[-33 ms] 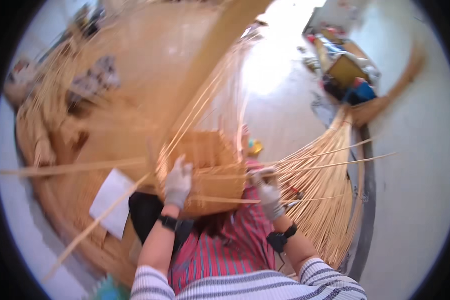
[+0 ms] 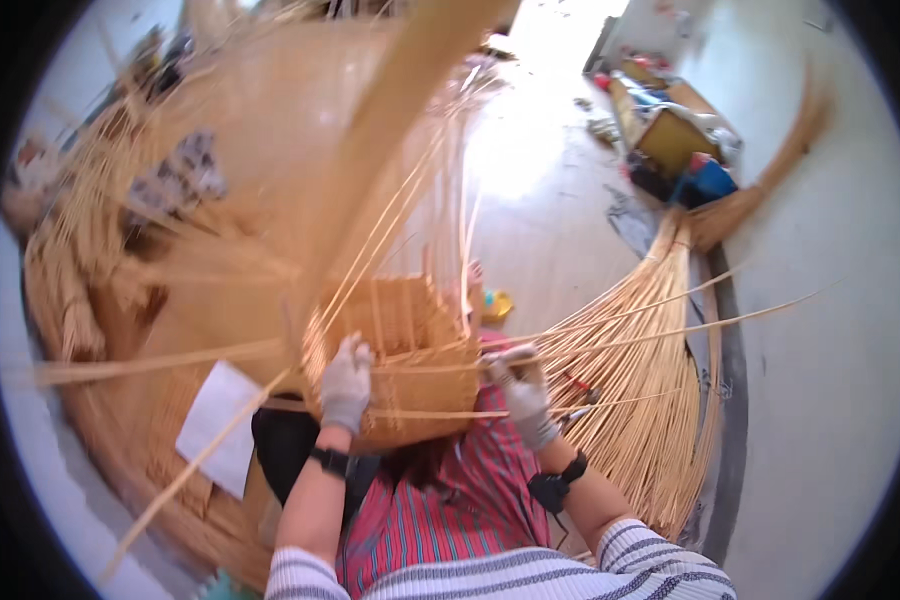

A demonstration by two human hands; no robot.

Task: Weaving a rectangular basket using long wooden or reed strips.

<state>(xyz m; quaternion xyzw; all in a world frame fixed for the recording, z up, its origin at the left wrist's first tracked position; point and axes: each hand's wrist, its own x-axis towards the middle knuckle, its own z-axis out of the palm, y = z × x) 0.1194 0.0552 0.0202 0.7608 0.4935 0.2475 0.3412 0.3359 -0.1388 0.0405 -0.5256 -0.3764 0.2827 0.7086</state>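
A partly woven basket (image 2: pixel 420 385) of tan strips rests at my lap, over a red striped apron (image 2: pixel 440 500). Long unwoven strips stand up and stick out from its walls. My left hand (image 2: pixel 347 385), in a pale glove, is closed over the near rim at the left, fingertips pointing inward. My right hand (image 2: pixel 522 395), also gloved, is at the basket's right end, with its thumb and fingers pinched around a thin woven strip (image 2: pixel 610 345) that runs out to the right. One broad strip (image 2: pixel 400 110) rises blurred in front of the view.
A large fanned bundle of thin strips (image 2: pixel 630 420) lies at my right, tools (image 2: pixel 582 390) on it. Beyond are a box of odds and ends (image 2: pixel 670 140) and a yellow object (image 2: pixel 497 305). A white sheet (image 2: pixel 215 425) and more strip bundles (image 2: pixel 75 290) lie left.
The whole view has shifted slightly, so basket and hands appear a little farther left. The loose strip ends have swayed. Both hands keep their places on the basket and strip.
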